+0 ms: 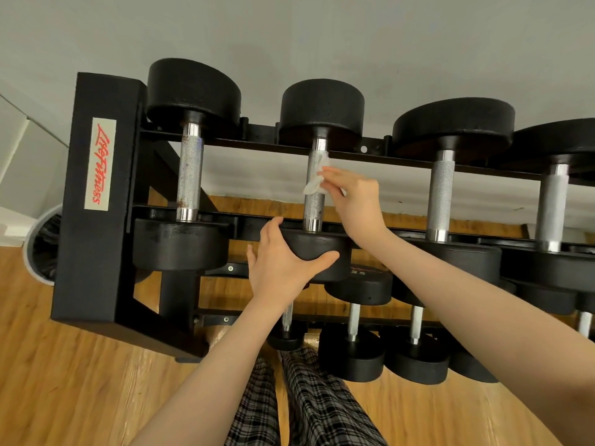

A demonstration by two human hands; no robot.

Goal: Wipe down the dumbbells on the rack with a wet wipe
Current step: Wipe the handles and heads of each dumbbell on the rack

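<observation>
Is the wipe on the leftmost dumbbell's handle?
No, the right hand presses the wet wipe against the second dumbbell's handle.

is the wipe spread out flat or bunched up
Bunched up. The wet wipe is a small crumpled wad pinched in the right hand against the handle of the second dumbbell, not laid flat.
</observation>
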